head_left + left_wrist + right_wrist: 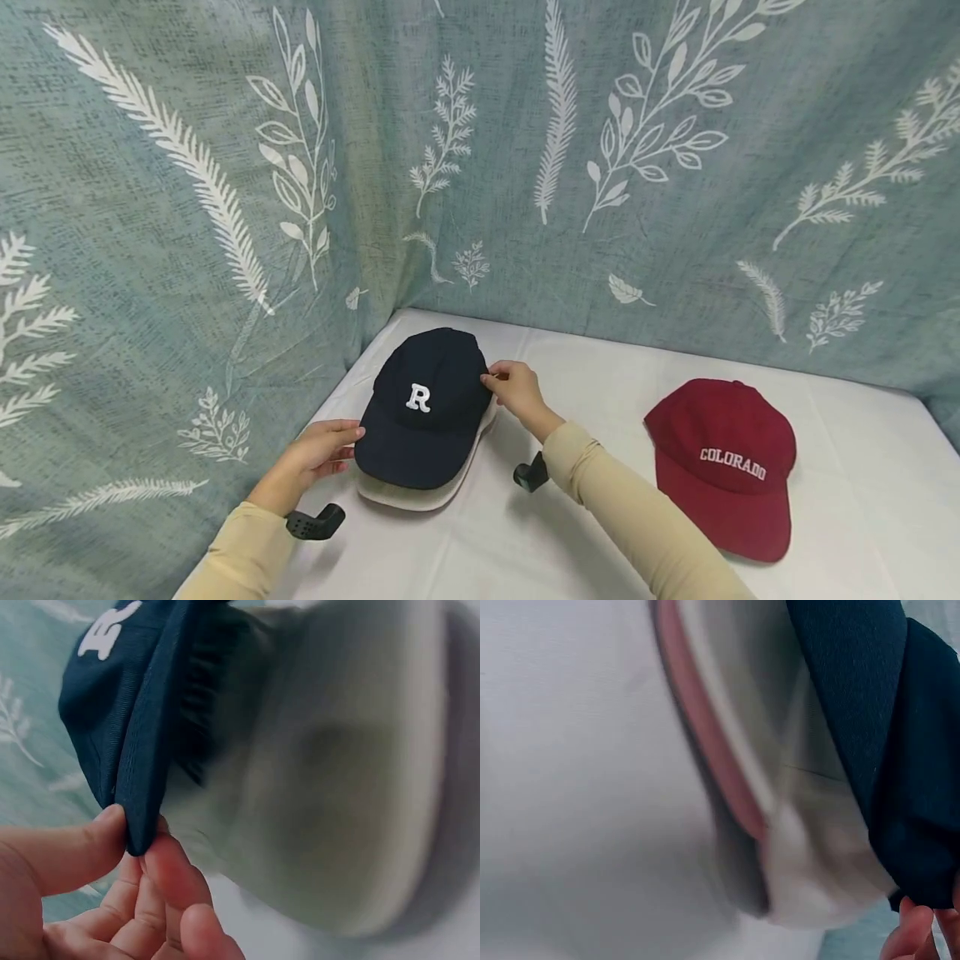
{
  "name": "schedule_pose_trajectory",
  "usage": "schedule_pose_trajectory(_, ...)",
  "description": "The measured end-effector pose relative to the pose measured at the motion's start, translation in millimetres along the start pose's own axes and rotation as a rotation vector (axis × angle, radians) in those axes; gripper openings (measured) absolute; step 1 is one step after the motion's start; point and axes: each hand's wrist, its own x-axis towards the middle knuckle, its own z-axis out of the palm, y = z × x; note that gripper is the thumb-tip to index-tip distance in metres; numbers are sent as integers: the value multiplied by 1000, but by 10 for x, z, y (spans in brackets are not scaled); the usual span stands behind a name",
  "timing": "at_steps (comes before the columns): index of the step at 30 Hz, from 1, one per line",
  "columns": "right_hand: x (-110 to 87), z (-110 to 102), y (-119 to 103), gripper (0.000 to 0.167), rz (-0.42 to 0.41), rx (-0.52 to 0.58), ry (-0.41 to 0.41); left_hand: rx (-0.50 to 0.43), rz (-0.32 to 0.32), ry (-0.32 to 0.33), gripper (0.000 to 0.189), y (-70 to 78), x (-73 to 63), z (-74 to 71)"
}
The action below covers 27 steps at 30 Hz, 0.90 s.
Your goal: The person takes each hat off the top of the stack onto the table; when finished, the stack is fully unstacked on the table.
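Observation:
A navy baseball cap [438,367] with a white letter R is held between my two hands over a cream cap [411,498]. My left hand [318,458] pinches the side of the navy brim, thumb on top and fingers beneath, as the left wrist view shows. On the other side, my right hand [519,392] pinches the lower edge of the navy crown near the back. The cream cap's brim [337,787] shows below the navy one. Along its edge, a pink rim [712,735] appears in the right wrist view. Most of the cream crown is hidden.
To the right, a dark red cap [723,442] lettered COLORADO lies on the white-covered table [555,350]. A green curtain [510,150] with white leaf prints hangs behind and along the left side. Dark wrist devices [317,523] stick out near both sleeves.

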Motion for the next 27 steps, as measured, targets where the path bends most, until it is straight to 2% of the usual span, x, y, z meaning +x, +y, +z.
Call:
schedule_pose_trajectory(6,62,-264,-113,13,-4,48,26,-48,70,-41,49,286,-79,64)
schedule_pose_trajectory(9,80,-472,-144,14,9,63,39,-83,97,-50,51,411,-140,177)
schedule_pose_trajectory(11,74,-658,-148,17,22,56,39,-122,113,-55,50,488,-162,304)
schedule_pose_trajectory(15,11,-1122,-84,22,30,-27,45,-217,146,-99,45,628,-165,699)
schedule_pose_trajectory(19,-99,-1585,71,26,52,-153,33,-268,141,-139,38,694,-97,1179)
schedule_pose_trajectory(23,-214,-1875,272,24,86,-297,-6,-271,102,-126,29,639,-15,1599)
schedule_pose_trajectory(27,-311,-1987,451,19,105,-482,-65,-238,59,-125,27,472,39,1913)
